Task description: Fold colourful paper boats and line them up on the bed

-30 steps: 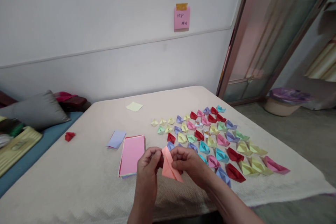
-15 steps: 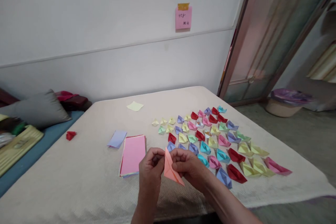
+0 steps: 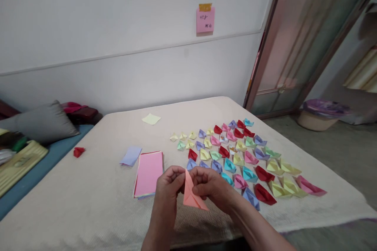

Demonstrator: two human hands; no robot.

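My left hand (image 3: 167, 190) and my right hand (image 3: 210, 188) are held together above the near edge of a cloth-covered table (image 3: 103, 204). Both pinch a folded salmon-pink paper (image 3: 191, 198), which stands on edge with its point up between my fingertips. Just behind my left hand lies a stack of coloured paper sheets (image 3: 149, 172) with a pink sheet on top. To the right of my hands, several rows of small folded paper boats (image 3: 244, 153) in many colours cover the cloth.
A lilac sheet (image 3: 131, 155), a pale yellow sheet (image 3: 151, 119) and a lone red paper fold (image 3: 79, 151) lie on the cloth. A grey cushion (image 3: 41, 123) sits at the left. A pink note (image 3: 205, 19) hangs on the wall. A glass door (image 3: 297, 39) stands at right.
My hands and the salmon paper have sunk slightly toward me, and my fingers have shifted their pinch along the fold. Everything on the table lies as before.
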